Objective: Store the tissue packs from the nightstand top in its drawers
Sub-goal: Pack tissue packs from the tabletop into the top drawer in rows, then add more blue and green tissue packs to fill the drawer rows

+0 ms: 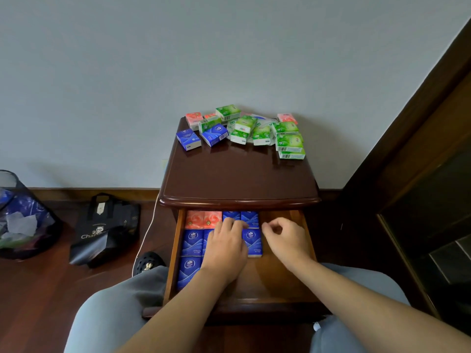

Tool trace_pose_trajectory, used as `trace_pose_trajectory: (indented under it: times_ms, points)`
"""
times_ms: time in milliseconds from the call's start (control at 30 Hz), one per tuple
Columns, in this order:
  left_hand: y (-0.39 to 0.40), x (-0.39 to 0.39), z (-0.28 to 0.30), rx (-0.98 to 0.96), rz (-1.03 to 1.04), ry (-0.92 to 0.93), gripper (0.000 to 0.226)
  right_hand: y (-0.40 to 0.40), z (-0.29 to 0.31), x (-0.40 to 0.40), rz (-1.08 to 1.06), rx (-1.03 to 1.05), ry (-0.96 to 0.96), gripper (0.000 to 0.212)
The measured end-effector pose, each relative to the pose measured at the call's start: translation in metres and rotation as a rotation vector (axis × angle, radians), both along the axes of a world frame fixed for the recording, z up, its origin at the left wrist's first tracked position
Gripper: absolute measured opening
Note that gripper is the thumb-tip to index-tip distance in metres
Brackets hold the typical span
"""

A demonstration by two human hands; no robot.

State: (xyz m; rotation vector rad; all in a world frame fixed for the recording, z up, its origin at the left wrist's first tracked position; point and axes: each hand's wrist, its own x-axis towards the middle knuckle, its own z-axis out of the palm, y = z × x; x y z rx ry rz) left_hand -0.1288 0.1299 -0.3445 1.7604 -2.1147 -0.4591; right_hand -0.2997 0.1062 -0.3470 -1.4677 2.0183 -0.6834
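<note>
The dark wooden nightstand has its top drawer pulled out. Blue tissue packs and two pink packs lie in rows in the drawer's left half. My left hand rests flat on the blue packs in the middle of the rows. To its right, my right hand hovers over the bare drawer bottom with fingers loosely curled and holds nothing. At the back of the nightstand top sit two blue packs, several green packs and pink packs.
A mesh waste bin stands on the wooden floor at the left. A black bag lies beside it, and a white cable runs down the nightstand's left side. Dark wooden furniture rises on the right. My knees flank the drawer.
</note>
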Motion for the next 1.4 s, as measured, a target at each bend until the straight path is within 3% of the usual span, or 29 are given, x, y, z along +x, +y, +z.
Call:
trace_pose_trajectory:
  times_ms: [133,233,400,500,633,733,900,1067,1300,1400]
  points:
    - [-0.034,-0.010,0.028,-0.219,0.059,0.060,0.036,-0.014,0.041,-0.018,0.208,-0.472,0.190,0.022]
    - [-0.059,-0.016,0.038,-0.186,0.041,0.054,0.048,-0.046,0.062,-0.025,0.183,-0.609,0.197,0.013]
    - [-0.090,-0.020,0.030,0.097,-0.066,-0.136,0.064,-0.113,0.071,-0.036,0.023,-0.376,0.318,0.054]
    - [-0.095,-0.016,0.020,0.106,-0.075,-0.096,0.064,-0.149,0.065,-0.039,-0.017,-0.194,0.323,0.075]
    - [-0.100,-0.005,0.011,0.135,-0.098,-0.013,0.064,-0.179,0.051,-0.039,-0.030,-0.138,0.292,0.087]
    - [-0.103,-0.003,0.008,0.146,-0.117,0.014,0.066,-0.195,0.042,-0.031,-0.074,-0.167,0.287,0.085]
    - [-0.101,-0.006,0.005,0.135,-0.114,0.027,0.069,-0.194,0.036,-0.021,-0.155,-0.337,0.287,0.063]
    - [-0.098,-0.005,0.010,0.105,-0.108,0.062,0.080,-0.163,0.035,-0.025,0.022,-0.410,0.236,0.056]
    - [-0.062,-0.024,0.022,-0.071,0.089,0.305,0.101,-0.086,0.037,-0.018,0.228,-0.381,0.018,0.054]
    - [-0.044,-0.031,0.021,-0.088,0.136,0.390,0.099,-0.054,0.042,-0.011,0.256,-0.355,-0.069,0.052]
